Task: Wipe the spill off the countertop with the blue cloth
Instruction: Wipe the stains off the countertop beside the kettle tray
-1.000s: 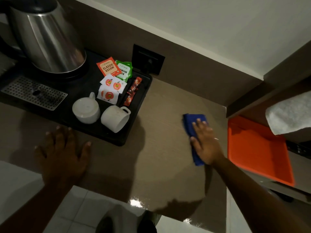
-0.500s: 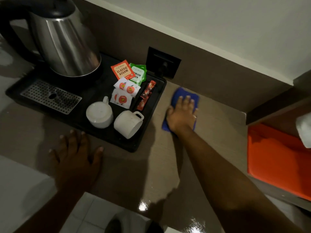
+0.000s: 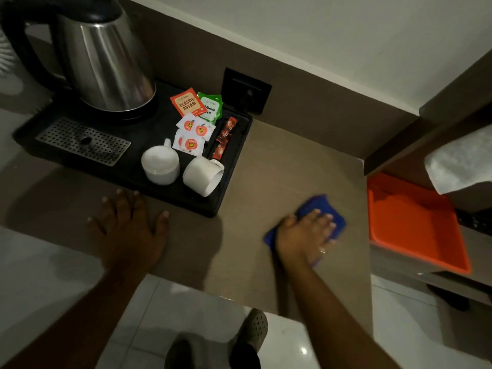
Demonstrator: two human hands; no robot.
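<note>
The blue cloth point(image 3: 323, 207) lies flat on the brown countertop point(image 3: 287, 166), right of centre. My right hand point(image 3: 303, 235) presses down on it with fingers spread, covering most of it; blue shows at its far end and left corner. My left hand point(image 3: 130, 227) rests flat on the countertop near the front edge, just in front of the black tray, holding nothing. No wet spill stands out on the dim surface.
A black tray point(image 3: 231, 187) at the back left holds a steel kettle point(image 3: 106, 65), two white cups point(image 3: 159, 163), tea sachets and a drip grate. An orange tray point(image 3: 415, 227) sits lower to the right, under a white towel point(image 3: 460, 163). A wall socket point(image 3: 246, 90) is behind.
My right hand slid the cloth from the right side up beside the tray's back corner, then back toward me and to the right. The left hand stayed planted.
</note>
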